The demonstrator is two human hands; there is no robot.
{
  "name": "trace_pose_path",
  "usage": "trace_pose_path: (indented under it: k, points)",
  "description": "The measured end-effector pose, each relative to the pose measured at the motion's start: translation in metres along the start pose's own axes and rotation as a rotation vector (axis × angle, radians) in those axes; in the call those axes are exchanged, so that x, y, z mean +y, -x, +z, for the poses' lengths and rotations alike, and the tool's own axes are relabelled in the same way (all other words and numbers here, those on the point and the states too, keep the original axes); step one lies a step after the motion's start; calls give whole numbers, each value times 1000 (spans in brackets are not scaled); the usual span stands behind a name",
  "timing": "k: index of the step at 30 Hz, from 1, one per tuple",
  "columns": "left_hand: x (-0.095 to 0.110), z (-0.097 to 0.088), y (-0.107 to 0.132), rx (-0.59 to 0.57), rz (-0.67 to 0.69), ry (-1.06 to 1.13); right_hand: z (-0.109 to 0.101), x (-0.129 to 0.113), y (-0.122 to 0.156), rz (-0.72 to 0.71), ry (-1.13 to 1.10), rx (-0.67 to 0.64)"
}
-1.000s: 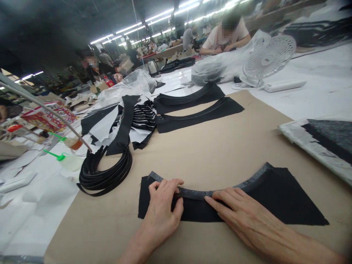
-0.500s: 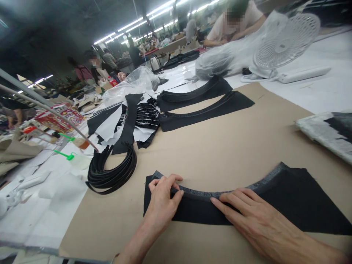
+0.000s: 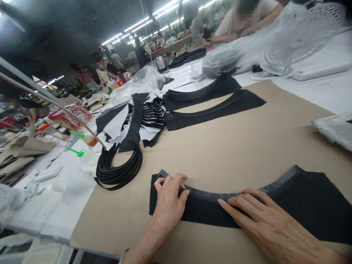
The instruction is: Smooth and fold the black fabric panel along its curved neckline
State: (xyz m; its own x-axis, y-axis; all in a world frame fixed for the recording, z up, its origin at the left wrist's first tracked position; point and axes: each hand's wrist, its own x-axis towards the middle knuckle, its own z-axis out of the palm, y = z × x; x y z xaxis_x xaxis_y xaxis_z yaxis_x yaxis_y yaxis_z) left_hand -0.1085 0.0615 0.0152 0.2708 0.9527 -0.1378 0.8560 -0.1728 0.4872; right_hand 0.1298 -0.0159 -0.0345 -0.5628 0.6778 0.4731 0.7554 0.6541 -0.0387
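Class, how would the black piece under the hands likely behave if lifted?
The piece is probably light, being thin. It may flop, since its side edge looks frayed like cloth. The grey strip along its curve could stiffen it there.

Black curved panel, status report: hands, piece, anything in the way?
Left hand and right hand on curved edge. Black panel lying on brown sheet. Coiled black strips off left, apart from panel.

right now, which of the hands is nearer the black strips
Left. The left hand is on the cloth, to the right of the black strips and apart from them; the right hand is farther right on that cloth.
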Motion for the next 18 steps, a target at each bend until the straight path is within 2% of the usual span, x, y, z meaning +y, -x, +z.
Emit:
trace_pose_path:
  k: [13,18]
  points:
    - [4,2,1,31,13,-96,-3,-1,-5,-38,34,-11]
    - [8,0,2,25,25,-166,-11,-3,-23,-53,-11,-15]
